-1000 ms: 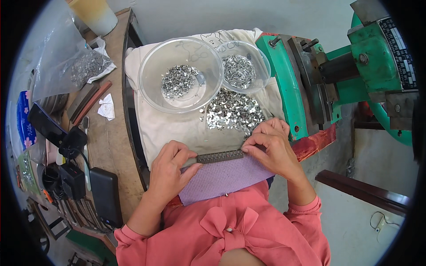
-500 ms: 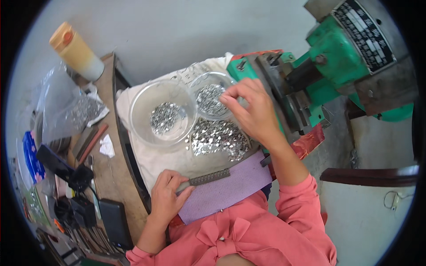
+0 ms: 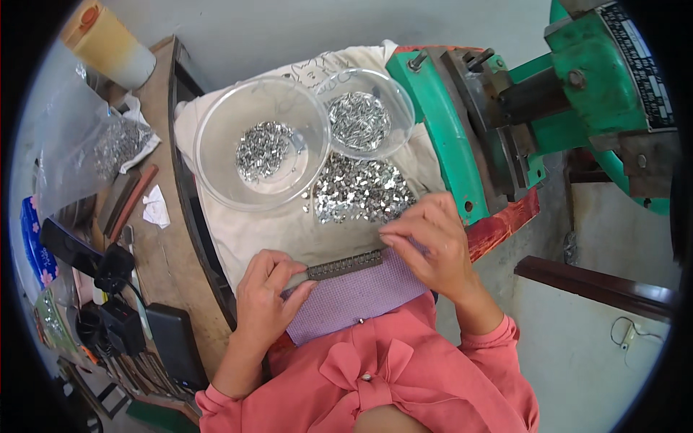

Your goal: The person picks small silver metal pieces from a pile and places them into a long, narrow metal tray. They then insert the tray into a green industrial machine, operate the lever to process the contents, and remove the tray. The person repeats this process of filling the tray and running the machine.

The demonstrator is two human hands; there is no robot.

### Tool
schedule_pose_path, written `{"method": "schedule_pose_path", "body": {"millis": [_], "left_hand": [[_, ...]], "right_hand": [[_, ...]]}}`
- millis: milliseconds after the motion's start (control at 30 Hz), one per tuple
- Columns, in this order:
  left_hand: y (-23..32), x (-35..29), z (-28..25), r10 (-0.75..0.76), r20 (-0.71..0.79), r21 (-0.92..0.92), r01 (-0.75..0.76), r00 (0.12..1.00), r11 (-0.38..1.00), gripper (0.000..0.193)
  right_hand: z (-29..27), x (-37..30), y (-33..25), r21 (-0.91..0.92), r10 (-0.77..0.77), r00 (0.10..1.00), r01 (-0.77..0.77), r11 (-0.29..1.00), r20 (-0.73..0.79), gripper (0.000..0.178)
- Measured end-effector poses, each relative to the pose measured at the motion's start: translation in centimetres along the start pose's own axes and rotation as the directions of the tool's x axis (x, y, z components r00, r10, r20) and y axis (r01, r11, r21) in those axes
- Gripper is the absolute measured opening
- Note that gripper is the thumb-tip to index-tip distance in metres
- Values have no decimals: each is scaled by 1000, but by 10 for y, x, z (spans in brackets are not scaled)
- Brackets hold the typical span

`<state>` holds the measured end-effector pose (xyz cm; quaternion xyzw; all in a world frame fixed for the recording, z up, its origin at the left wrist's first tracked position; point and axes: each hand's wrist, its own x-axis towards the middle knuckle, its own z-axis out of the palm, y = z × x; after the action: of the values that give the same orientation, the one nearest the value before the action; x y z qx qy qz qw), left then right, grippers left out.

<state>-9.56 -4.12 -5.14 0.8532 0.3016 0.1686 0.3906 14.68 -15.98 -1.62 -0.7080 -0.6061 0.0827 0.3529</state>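
My left hand (image 3: 268,294) grips the left end of a dark metal bar (image 3: 345,265) with a row of slots along it. The bar lies at the far edge of a purple textured mat (image 3: 361,297) over my lap. Just off the bar's right end, my right hand (image 3: 437,249) has its thumb and forefinger pinched together; anything between them is too small to make out. Beyond the bar, a pile of small shiny metal pieces (image 3: 364,189) lies on a pale cloth (image 3: 238,242). Behind that stands a small clear tub (image 3: 406,108) of thin metal pins (image 3: 359,119).
A large clear tub (image 3: 216,130) with small metal parts stands left of the pins. To the right is a green machine (image 3: 444,144) with a dark vise. On the left wooden bench (image 3: 170,270) are a yellow bottle (image 3: 112,47), a plastic bag of parts (image 3: 119,144) and a black box (image 3: 175,345).
My right hand has come down from the small tub of pins to beside the bar's right end. The left hand keeps its grip on the bar. The whole view has shifted slightly.
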Motion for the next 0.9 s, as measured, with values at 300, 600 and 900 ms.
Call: {"method": "schedule_pose_path", "body": {"millis": [300,600,900], "left_hand": [[0,1,1,-23,31,-16,23,999,1000,33],[0,1,1,-5,17,-8,5,1000,1000,33],[0,0,0,-14,26,-2,14,1000,1000,33]], "right_hand": [[20,-36,-11,-53,-33,998,35,998,49,26],[32,-36,-13,-154,-93,994,102,983,65,29],[31,-30,-17,-225,-103,992,117,967,76,23]]}}
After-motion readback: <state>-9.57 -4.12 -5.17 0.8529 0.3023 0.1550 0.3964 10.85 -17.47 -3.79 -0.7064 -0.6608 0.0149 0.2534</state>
